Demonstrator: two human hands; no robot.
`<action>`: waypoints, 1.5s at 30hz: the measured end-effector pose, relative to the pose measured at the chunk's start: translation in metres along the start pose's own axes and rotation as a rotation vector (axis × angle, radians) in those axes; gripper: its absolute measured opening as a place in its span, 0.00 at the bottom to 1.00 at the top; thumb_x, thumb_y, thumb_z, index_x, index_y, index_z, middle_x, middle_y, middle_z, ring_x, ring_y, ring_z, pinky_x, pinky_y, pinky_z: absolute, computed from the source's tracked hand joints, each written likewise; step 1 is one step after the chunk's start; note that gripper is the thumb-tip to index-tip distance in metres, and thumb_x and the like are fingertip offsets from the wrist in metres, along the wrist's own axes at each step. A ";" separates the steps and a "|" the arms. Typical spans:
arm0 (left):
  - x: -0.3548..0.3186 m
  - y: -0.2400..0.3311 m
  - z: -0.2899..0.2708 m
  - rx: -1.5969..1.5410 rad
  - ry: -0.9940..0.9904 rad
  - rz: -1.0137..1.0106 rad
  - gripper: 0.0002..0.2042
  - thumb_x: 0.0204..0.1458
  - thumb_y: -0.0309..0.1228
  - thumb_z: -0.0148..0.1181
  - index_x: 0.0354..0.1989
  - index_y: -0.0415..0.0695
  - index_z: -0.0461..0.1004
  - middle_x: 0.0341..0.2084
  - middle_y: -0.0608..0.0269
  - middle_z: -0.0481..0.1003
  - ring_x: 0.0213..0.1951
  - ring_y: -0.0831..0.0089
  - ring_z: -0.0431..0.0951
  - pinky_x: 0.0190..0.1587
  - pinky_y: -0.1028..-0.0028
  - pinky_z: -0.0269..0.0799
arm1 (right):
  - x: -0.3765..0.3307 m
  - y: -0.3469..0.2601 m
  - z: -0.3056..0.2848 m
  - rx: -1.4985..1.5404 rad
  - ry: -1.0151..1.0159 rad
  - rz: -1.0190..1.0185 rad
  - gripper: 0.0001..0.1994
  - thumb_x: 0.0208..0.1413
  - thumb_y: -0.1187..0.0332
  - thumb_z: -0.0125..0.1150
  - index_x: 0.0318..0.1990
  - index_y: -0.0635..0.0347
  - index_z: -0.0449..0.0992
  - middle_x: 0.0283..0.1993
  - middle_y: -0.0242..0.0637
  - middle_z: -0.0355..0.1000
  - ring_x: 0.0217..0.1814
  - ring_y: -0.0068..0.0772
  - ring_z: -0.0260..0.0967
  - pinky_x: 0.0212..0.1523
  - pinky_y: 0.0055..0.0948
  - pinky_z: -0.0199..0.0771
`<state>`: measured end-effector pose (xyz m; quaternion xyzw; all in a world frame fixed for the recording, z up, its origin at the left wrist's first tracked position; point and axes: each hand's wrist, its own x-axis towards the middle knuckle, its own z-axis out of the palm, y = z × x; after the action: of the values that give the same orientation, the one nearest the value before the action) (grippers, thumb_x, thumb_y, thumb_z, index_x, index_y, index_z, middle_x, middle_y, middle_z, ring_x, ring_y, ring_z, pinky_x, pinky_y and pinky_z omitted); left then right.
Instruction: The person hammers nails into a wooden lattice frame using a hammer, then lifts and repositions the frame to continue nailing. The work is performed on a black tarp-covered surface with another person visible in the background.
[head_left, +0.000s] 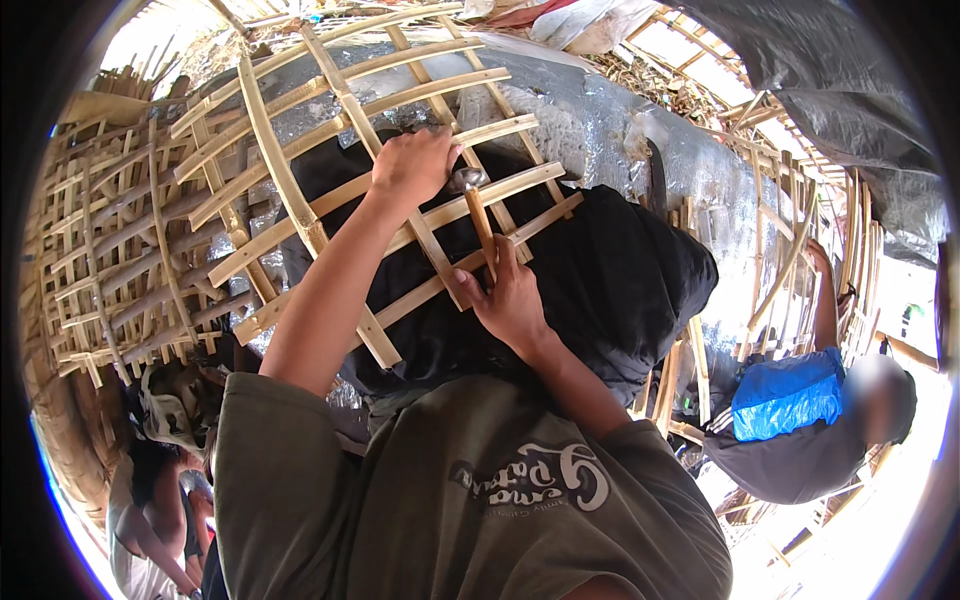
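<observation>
A lattice of split bamboo slats (pixel 290 190) lies tilted across my lap, over black cloth (pixel 625 270). My left hand (pixel 415 165) is closed around the lattice near a crossing of slats in its upper middle. Whether its fingertips also pinch something small, such as a nail, is hidden. In my right hand (pixel 510 305) is a hammer (pixel 480 215), gripped by its wooden handle. The metal hammer head is beside the fingers of my left hand, over a slat crossing.
More bamboo lattices (pixel 120 250) are stacked at the left. A grey plastic-like sheet (pixel 600 125) spans behind the work. At the right, a person (pixel 800 440) in dark and blue clothing reaches toward upright bamboo strips (pixel 790 240). Another person (pixel 150 510) is at lower left.
</observation>
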<state>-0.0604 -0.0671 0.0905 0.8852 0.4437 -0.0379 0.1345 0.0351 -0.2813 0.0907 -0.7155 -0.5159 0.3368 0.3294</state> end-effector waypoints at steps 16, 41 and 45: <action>0.001 -0.002 0.002 -0.044 -0.020 -0.003 0.17 0.67 0.44 0.47 0.43 0.43 0.76 0.34 0.50 0.81 0.40 0.51 0.84 0.44 0.55 0.81 | -0.016 -0.022 -0.082 0.571 0.253 0.132 0.18 0.67 0.63 0.58 0.55 0.67 0.66 0.24 0.27 0.66 0.20 0.15 0.62 0.21 0.19 0.62; 0.009 -0.004 -0.018 -0.148 -0.128 -0.065 0.17 0.67 0.48 0.49 0.46 0.47 0.76 0.40 0.50 0.81 0.47 0.48 0.81 0.49 0.51 0.77 | -0.039 -0.011 -0.141 -0.245 0.100 -0.033 0.15 0.64 0.73 0.59 0.56 0.64 0.71 0.33 0.56 0.76 0.35 0.61 0.77 0.32 0.42 0.77; 0.012 -0.005 -0.018 -0.123 -0.105 -0.113 0.18 0.67 0.47 0.48 0.45 0.45 0.76 0.41 0.49 0.81 0.47 0.48 0.81 0.50 0.52 0.77 | -0.039 -0.002 -0.144 -0.319 0.079 -0.108 0.15 0.63 0.72 0.61 0.55 0.63 0.72 0.34 0.55 0.77 0.35 0.60 0.77 0.32 0.43 0.77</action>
<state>-0.0576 -0.0501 0.1050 0.8456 0.4867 -0.0646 0.2094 0.1429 -0.3358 0.1779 -0.7425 -0.5872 0.2038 0.2495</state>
